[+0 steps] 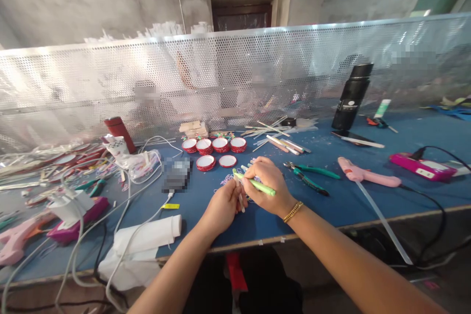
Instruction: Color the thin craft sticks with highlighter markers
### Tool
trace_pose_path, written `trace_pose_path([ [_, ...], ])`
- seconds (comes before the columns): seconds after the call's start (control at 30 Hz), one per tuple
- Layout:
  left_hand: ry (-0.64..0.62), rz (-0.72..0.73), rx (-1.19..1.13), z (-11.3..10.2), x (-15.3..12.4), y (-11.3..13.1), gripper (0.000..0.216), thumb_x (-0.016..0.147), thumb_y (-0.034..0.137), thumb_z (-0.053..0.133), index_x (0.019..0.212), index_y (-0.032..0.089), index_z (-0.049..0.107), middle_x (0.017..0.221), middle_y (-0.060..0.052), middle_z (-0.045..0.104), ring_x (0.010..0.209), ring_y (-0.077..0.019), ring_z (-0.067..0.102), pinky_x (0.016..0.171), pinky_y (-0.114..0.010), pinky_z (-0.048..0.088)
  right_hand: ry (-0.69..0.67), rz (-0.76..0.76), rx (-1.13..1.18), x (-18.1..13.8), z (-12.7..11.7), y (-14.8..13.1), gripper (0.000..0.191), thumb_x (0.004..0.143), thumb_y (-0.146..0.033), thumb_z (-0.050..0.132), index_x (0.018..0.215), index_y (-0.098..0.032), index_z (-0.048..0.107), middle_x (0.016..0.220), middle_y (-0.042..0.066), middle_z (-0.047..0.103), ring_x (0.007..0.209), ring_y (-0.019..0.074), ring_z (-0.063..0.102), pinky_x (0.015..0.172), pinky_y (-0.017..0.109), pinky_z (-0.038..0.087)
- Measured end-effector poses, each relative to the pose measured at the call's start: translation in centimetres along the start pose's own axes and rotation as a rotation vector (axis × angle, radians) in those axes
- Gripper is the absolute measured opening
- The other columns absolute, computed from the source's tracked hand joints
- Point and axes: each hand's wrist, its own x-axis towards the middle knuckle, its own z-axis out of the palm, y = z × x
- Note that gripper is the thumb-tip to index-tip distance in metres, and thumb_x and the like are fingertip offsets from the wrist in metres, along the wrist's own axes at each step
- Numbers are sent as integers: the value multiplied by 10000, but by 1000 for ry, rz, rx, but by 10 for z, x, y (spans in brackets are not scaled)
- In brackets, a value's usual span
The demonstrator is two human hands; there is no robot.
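Observation:
Near the table's front edge my right hand (270, 184) grips a light green marker pen (265, 187) like a writing tool, its tip pointing towards my left hand. Close against it, my left hand (224, 203) has its fingers pinched together; a thin pale stick (242, 203) shows between the two hands, and its exact kind is hard to make out. Under and behind my fingers lies a loose pile of small purple and white loops (228, 176), partly hidden. Just beyond stand several stacks of round red-rimmed white discs (221, 144).
Right of my hands lie green-handled pliers (312, 176), a pink glue gun (368, 174) and a purple power strip (423, 167). A black bottle (352, 97) stands behind. Several markers (287, 144) lie past the discs. Leftward are a phone (177, 174), white roll (147, 233) and cables.

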Motion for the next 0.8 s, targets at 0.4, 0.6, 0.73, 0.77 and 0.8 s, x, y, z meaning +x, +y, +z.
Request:
trace_pose_path([
  [0.4, -1, 4, 20, 0, -1, -2, 332, 1028, 369, 340, 782, 216, 502, 648, 11, 585, 543, -125, 497, 565, -262, 415, 28, -7, -20, 0, -2, 0, 191, 875, -166, 564, 730, -251, 472, 625, -32, 564, 591, 161, 495, 745, 382, 456],
  [0.6, -1, -10, 2, 0, 0, -1, 321, 1027, 366, 337, 790, 218, 496, 653, 11, 585, 540, -126, 497, 555, -261, 408, 3, -4, -24, -1, -2, 1, 195, 876, -160, 559, 726, -246, 469, 624, -32, 563, 588, 157, 487, 752, 389, 450],
  [0.73, -3, -15, 6, 0, 0, -2, 327, 1024, 385, 347, 792, 219, 507, 654, 11, 587, 540, -129, 498, 556, -263, 409, 30, -6, -17, -1, -2, 1, 197, 870, -155, 563, 726, -247, 466, 632, -29, 567, 591, 157, 483, 753, 390, 453],
  [0.77, -2, -11, 5, 0, 0, -2, 321, 1023, 384, 350, 791, 222, 501, 657, 11, 589, 541, -129, 501, 557, -264, 412, 24, -11, -13, -1, -2, 1, 192, 871, -154, 562, 730, -247, 470, 632, -30, 570, 592, 157, 488, 754, 390, 452],
  [0.8, -1, -7, 2, 0, 0, -2, 316, 1022, 381, 350, 791, 224, 496, 662, 11, 592, 544, -130, 504, 560, -265, 415, 16, -14, -11, -1, -2, 0, 188, 871, -154, 560, 733, -247, 473, 631, -31, 572, 591, 156, 492, 753, 390, 452],
])
